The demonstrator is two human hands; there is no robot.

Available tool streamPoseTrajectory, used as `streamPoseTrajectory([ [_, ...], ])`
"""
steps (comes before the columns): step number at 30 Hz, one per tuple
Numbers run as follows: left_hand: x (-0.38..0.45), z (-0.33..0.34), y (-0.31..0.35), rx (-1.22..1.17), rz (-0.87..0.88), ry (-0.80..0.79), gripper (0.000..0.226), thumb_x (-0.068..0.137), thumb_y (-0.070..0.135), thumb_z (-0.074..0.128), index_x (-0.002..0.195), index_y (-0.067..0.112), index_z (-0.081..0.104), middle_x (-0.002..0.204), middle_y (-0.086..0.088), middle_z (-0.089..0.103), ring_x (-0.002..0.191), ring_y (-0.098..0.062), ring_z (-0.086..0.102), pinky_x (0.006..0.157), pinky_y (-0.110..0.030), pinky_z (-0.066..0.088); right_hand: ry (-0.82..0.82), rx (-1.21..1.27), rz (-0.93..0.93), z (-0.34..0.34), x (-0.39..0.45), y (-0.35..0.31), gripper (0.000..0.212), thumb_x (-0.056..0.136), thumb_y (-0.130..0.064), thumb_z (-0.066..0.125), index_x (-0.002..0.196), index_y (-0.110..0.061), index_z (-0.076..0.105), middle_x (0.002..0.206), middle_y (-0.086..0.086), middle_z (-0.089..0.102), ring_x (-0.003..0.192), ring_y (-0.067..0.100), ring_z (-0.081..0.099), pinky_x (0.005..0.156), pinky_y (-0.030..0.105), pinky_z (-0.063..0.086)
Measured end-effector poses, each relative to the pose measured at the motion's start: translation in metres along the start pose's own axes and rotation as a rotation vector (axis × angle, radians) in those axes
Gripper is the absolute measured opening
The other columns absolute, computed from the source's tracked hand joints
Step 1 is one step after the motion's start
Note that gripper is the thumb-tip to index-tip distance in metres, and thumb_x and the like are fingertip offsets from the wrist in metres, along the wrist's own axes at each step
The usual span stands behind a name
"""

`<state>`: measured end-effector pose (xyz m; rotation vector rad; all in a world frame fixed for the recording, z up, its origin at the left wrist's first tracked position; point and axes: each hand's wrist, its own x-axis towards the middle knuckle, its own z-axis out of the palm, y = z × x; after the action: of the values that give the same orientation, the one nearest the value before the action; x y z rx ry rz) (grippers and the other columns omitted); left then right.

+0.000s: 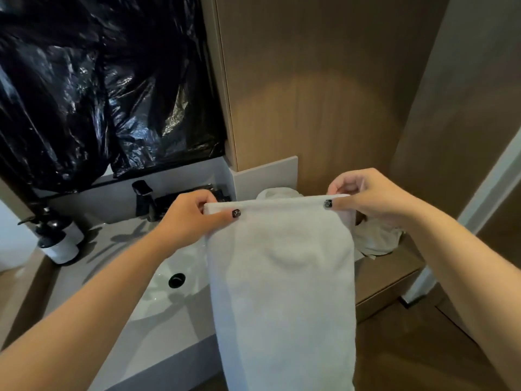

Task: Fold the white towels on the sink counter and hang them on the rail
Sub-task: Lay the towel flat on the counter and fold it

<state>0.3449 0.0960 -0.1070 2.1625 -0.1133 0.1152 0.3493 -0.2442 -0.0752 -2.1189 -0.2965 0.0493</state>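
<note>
A white towel [282,277] hangs straight down in front of me, folded lengthwise, held up by its top edge. My left hand [189,215] pinches the top left corner, thumb in front. At the top right corner my right hand [366,196] pinches the other end. Both hands are above the right end of the sink counter [118,328]. Behind the held towel, crumpled white towels [377,238] lie on a lower wooden ledge by the wall. I see no rail in this view.
A white basin with a black drain [176,280] sits left of the towel, with a black tap [146,201] behind it. Two pump bottles [57,241] stand at the counter's left. Black plastic sheeting [98,86] covers the mirror. A wooden wall panel [324,94] rises ahead.
</note>
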Motion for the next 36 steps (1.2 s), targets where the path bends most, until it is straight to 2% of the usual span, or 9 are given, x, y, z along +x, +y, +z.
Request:
streamPoseTrajectory([
  [3, 0.050, 0.026, -0.031, 0.090, -0.051, 0.041, 0.038, 0.069, 0.041, 0.087, 0.076, 0.021, 0.055, 0.070, 0.003, 0.061, 0.060, -0.013, 0.053, 0.052, -0.027, 0.042, 0.037, -0.016, 0.080, 0.018, 0.062, 0.036, 0.006, 0.081, -0.010, 0.078, 0.084, -0.012, 0.074, 0.085, 0.007, 0.072, 0.081, 0.020, 0.066, 0.072, 0.028, 0.053],
  [8, 0.135, 0.079, -0.078, 0.155, -0.201, 0.123, 0.038, 0.078, 0.031, 0.083, 0.098, 0.019, 0.054, 0.101, -0.002, 0.059, 0.089, -0.022, 0.055, 0.062, -0.025, 0.038, 0.087, -0.108, 0.190, 0.055, 0.171, 0.106, 0.004, 0.082, -0.002, 0.074, 0.085, -0.005, 0.073, 0.084, 0.005, 0.069, 0.080, 0.016, 0.061, 0.061, 0.016, 0.044],
  [15, 0.231, 0.132, -0.131, 0.147, -0.356, 0.253, 0.033, 0.082, 0.033, 0.079, 0.101, 0.019, 0.056, 0.096, 0.000, 0.059, 0.076, -0.011, 0.053, 0.054, -0.011, 0.034, 0.134, -0.165, 0.220, 0.067, 0.279, 0.172, 0.020, 0.088, -0.003, 0.063, 0.072, -0.015, 0.066, 0.078, -0.001, 0.064, 0.085, 0.017, 0.060, 0.075, 0.023, 0.044],
  [18, 0.244, 0.155, -0.140, 0.262, -0.326, 0.274, 0.033, 0.088, 0.019, 0.072, 0.115, 0.012, 0.055, 0.115, -0.009, 0.059, 0.099, -0.020, 0.058, 0.083, -0.021, 0.046, 0.121, -0.191, 0.226, 0.076, 0.298, 0.198, 0.019, 0.088, -0.001, 0.061, 0.075, -0.013, 0.068, 0.085, 0.004, 0.069, 0.092, 0.020, 0.063, 0.075, 0.016, 0.039],
  [21, 0.227, 0.198, -0.144, 0.505, -0.019, 0.231, 0.045, 0.090, 0.016, 0.068, 0.130, 0.003, 0.053, 0.139, -0.023, 0.048, 0.136, -0.044, 0.036, 0.115, -0.047, 0.028, 0.094, -0.191, 0.275, 0.085, 0.301, 0.226, 0.010, 0.089, -0.003, 0.062, 0.087, -0.009, 0.071, 0.100, 0.010, 0.072, 0.100, 0.024, 0.063, 0.075, 0.016, 0.038],
  [24, 0.196, 0.238, -0.149, 0.657, 0.017, -0.063, 0.063, 0.101, 0.044, 0.040, 0.155, 0.016, 0.025, 0.165, -0.013, 0.007, 0.152, -0.034, -0.003, 0.121, -0.052, -0.002, 0.155, -0.199, 0.252, 0.093, 0.289, 0.241, 0.021, 0.088, -0.010, 0.068, 0.107, -0.003, 0.065, 0.116, 0.016, 0.061, 0.112, 0.028, 0.054, 0.089, 0.021, 0.036],
  [26, 0.184, 0.252, -0.158, 0.702, -0.027, -0.125, 0.066, 0.099, 0.052, 0.015, 0.158, 0.024, 0.005, 0.165, -0.007, -0.012, 0.151, -0.026, -0.015, 0.122, -0.050, -0.006, 0.259, -0.184, 0.210, 0.098, 0.272, 0.243, 0.035, 0.085, -0.013, 0.073, 0.116, -0.006, 0.059, 0.121, 0.012, 0.050, 0.116, 0.025, 0.045, 0.091, 0.016, 0.029],
  [31, 0.186, 0.256, -0.162, 0.730, -0.041, -0.098, 0.067, 0.096, 0.049, 0.009, 0.158, 0.026, 0.004, 0.166, -0.007, -0.008, 0.152, -0.024, -0.010, 0.123, -0.048, -0.004, 0.331, -0.004, 0.264, 0.109, 0.203, 0.244, 0.042, 0.081, -0.014, 0.077, 0.116, -0.015, 0.054, 0.098, -0.008, 0.040, 0.076, 0.009, 0.047, 0.067, 0.007, 0.038],
  [36, 0.186, 0.258, -0.162, 0.747, -0.049, -0.110, 0.066, 0.097, 0.046, 0.013, 0.158, 0.026, 0.004, 0.166, -0.008, -0.007, 0.152, -0.024, -0.010, 0.122, -0.047, -0.004, 0.181, 0.162, 0.473, 0.104, 0.145, 0.245, 0.030, 0.084, -0.028, 0.076, 0.102, -0.018, 0.055, 0.085, 0.000, 0.062, 0.071, 0.015, 0.059, 0.061, 0.021, 0.042],
])
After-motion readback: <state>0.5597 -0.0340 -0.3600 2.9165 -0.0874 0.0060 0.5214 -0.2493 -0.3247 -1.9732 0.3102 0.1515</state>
